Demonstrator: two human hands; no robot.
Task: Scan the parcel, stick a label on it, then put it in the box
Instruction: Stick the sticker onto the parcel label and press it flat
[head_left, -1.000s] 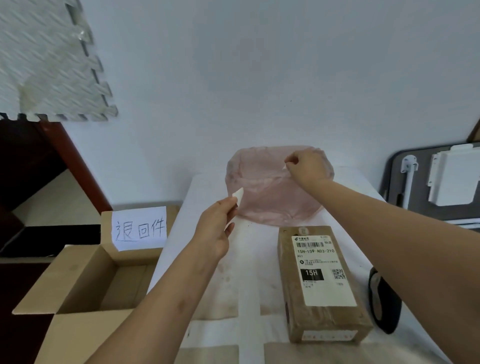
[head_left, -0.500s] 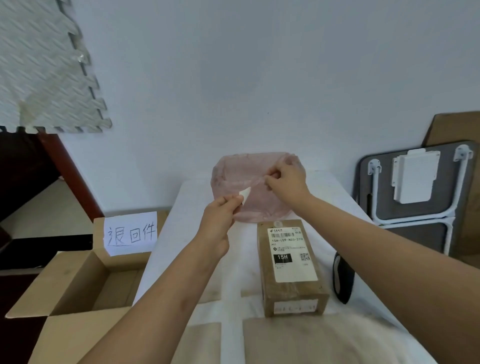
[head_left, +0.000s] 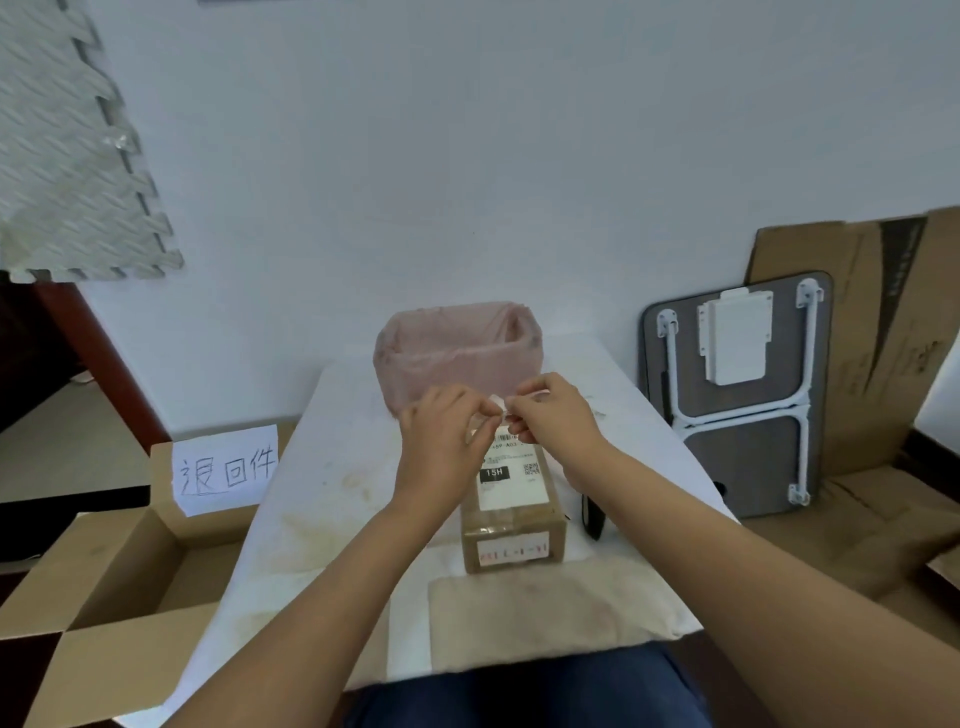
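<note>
A brown cardboard parcel (head_left: 511, 512) with a white shipping label lies on the white table (head_left: 332, 467), its long side pointing away from me. My left hand (head_left: 441, 431) and my right hand (head_left: 550, 415) meet just above the parcel's far end, both pinching a small white label (head_left: 496, 402) between their fingertips. An open cardboard box (head_left: 119, 566) with a handwritten paper sign stands on the floor to the left of the table.
A bin lined with a pink bag (head_left: 457, 348) stands at the table's far end. A black scanner (head_left: 592, 514) lies right of the parcel. A folded grey table (head_left: 737, 395) and flat cardboard (head_left: 883, 332) lean on the wall at right.
Both hands came back from the pink bag toward me and now meet over the parcel's far end, holding the small label together. The view tilted down.
</note>
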